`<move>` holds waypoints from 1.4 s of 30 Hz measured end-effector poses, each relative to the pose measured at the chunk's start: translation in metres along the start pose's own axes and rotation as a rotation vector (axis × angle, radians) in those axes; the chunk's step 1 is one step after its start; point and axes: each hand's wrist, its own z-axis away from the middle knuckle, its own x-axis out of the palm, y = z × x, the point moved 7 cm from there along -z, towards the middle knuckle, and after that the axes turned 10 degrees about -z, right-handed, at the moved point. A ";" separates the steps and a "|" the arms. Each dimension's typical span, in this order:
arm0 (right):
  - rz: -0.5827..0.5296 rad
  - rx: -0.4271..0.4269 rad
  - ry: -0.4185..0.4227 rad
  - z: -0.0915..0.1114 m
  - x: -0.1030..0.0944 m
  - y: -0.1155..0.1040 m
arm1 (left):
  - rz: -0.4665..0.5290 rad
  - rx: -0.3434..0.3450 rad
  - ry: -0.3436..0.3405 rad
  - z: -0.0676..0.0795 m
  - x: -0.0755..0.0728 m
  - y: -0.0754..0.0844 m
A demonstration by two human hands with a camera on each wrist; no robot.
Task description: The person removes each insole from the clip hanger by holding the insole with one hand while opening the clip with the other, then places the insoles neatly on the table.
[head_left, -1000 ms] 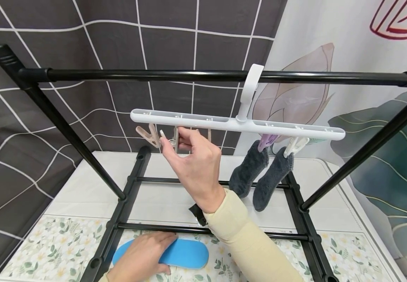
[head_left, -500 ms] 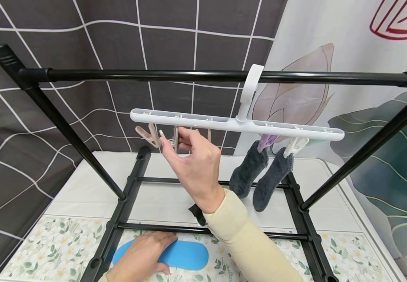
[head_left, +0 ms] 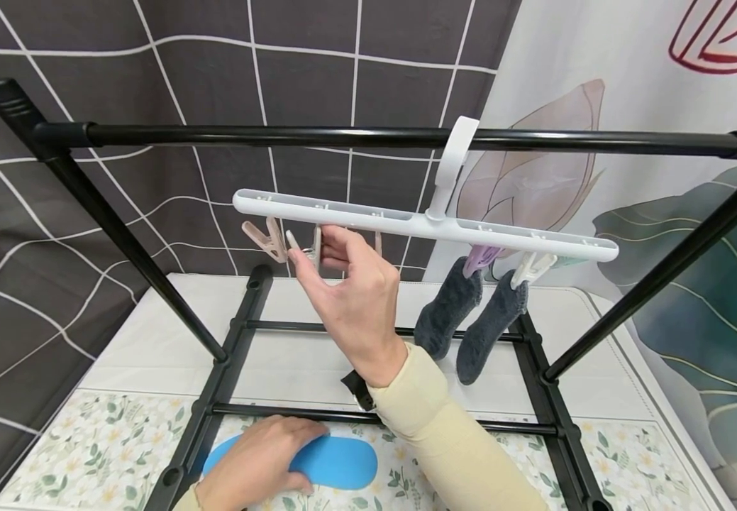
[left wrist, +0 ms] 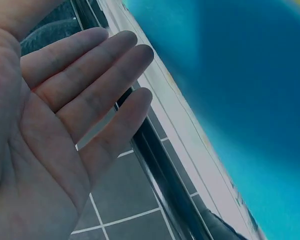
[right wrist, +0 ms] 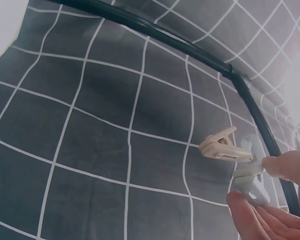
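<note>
A white plastic clip hanger [head_left: 342,215] hangs by its hook from a glossy black metal rail [head_left: 266,135]. Below the hanger's left half, a person's right hand [head_left: 362,291] is raised, wrist in a cream padded sleeve [head_left: 464,447], thumb and fingers pinching a pale grey-green plastic clip [right wrist: 246,184]; a beige plastic clip [right wrist: 224,151] hangs just left of it. In the right wrist view, the pinched clip is washed out and the hand is cut off by the edge.

Well below the hanger, near the viewer, the left hand [head_left: 266,458] lies palm down over a flat, rounded bright-blue thing [head_left: 345,463] on a flower-patterned counter [head_left: 106,447]. Its fingers are extended, nearly straight; whether they touch the blue thing, partly hidden beneath, is unclear. A small black piece [head_left: 357,389] is half hidden by the right wrist. Two fuzzy dark-grey socks [head_left: 447,309] hang from the hanger's right half.
</note>
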 end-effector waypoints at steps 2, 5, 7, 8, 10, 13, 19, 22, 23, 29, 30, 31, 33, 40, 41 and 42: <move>-0.014 0.001 -0.002 0.000 -0.001 -0.001 | 0.004 0.007 0.007 -0.001 -0.001 0.001; -0.033 0.002 -0.005 0.000 -0.002 -0.001 | 0.025 0.009 0.004 -0.003 -0.002 0.001; -0.039 0.001 -0.009 -0.001 -0.003 -0.002 | 0.052 0.009 -0.002 -0.004 -0.002 -0.001; -0.037 0.003 -0.010 0.000 -0.003 -0.002 | 0.064 0.010 -0.003 -0.004 -0.003 -0.001; -0.031 0.009 -0.008 0.000 -0.005 -0.002 | 0.093 0.010 -0.002 -0.005 -0.003 -0.002; -0.021 0.020 -0.005 0.000 -0.008 -0.004 | 0.128 0.003 0.013 -0.005 -0.006 -0.003; -0.006 0.025 -0.006 0.000 -0.016 -0.008 | 0.127 0.013 0.098 -0.007 -0.015 -0.006; -0.013 0.024 -0.011 0.000 -0.020 -0.010 | 0.100 0.030 0.138 -0.009 -0.020 -0.005; -0.015 0.024 -0.012 0.000 -0.021 -0.010 | 0.092 0.032 0.147 -0.010 -0.022 -0.005; -0.031 0.028 -0.023 0.002 -0.026 -0.012 | 0.090 0.025 0.160 -0.013 -0.027 -0.005; -0.035 0.030 -0.025 0.002 -0.027 -0.012 | 0.089 0.025 0.166 -0.014 -0.028 -0.005; -0.036 0.029 -0.024 0.002 -0.029 -0.013 | 0.087 0.026 0.173 -0.015 -0.030 -0.005; -0.034 0.028 -0.017 0.003 -0.032 -0.013 | 0.090 0.025 0.190 -0.018 -0.033 -0.005; -0.004 0.006 -0.005 0.003 -0.048 -0.016 | 0.106 -0.045 0.271 -0.027 -0.045 -0.009; -0.004 0.006 -0.004 0.002 -0.049 -0.016 | 0.109 -0.059 0.282 -0.029 -0.046 -0.010; -0.005 0.006 -0.002 0.002 -0.051 -0.017 | 0.107 -0.076 0.292 -0.030 -0.048 -0.011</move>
